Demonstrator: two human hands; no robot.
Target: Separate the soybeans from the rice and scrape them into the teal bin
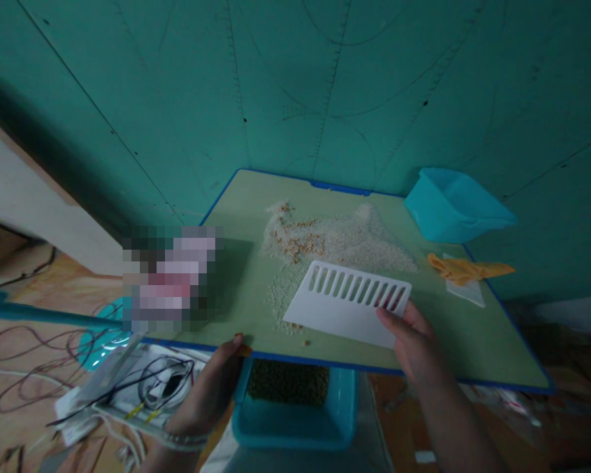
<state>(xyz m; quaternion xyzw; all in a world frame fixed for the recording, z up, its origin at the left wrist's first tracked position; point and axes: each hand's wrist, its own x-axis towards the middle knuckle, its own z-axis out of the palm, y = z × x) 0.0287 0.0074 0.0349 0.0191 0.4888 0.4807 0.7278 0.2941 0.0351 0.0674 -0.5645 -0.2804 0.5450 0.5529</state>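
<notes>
**A:** Far left of the frame?

**B:** Teal pole [44, 315] jutting in low over a tan floor, loops of dark cable [24, 374] lying across it. More wires [162, 387] bundled on a white packet [83, 410].

**A:** Next along, left hand [207, 394]?

**B:** Grip clenched on the near blue rim [325, 362] of a pale green board [453, 328], fingertips [236, 340] curling over the edge. Just below the rim, a teal basin [295, 427] of dark green beans [288, 384].

**A:** Across the board now?

**B:** Pixelated patch left of centre, too blurred to read. Then a low spread of white rice [354, 240], flecked with yellowish grains [298, 240].

**A:** And that scraper?

**B:** White slotted plastic scraper [339, 302], flat on the board, right at the near edge of the rice! Right hand [408, 341] grasping its lower right corner, grip firmly closed.

**A:** Far right?

**B:** Teal plastic tub [453, 207] tilted at the board's far corner. Below it, a crumpled yellow cloth [465, 268] over a white sheet [467, 293]. Behind everything, a teal wall [128, 79].
</notes>
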